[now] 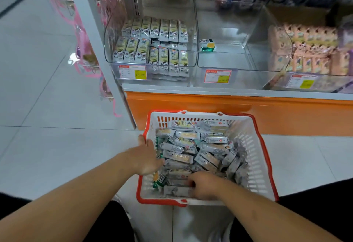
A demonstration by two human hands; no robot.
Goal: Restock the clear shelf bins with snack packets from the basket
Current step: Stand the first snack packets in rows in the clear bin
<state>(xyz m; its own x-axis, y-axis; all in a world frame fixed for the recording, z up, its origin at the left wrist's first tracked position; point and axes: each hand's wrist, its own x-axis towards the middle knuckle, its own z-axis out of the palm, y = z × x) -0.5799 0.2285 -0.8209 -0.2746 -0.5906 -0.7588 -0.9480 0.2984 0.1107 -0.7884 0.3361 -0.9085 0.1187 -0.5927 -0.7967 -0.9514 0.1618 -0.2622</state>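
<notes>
A white basket with a red rim (256, 157) stands on the floor below the shelf, full of several grey and yellow snack packets (191, 146). My left hand (147, 156) reaches in over the basket's left rim, its fingers down among the packets. My right hand (205, 185) is curled down into the packets near the basket's front; what it grips is hidden. On the shelf, the left clear bin (150, 41) holds rows of upright packets. The middle clear bin (229, 37) holds a single green and yellow packet (207, 45).
A third bin (305, 51) at the right is packed with pink and beige packets. Price tags (132, 72) hang on the bin fronts. An orange base panel (210, 106) runs under the shelf. Pink items hang on the shelf's left end. The floor is pale tile.
</notes>
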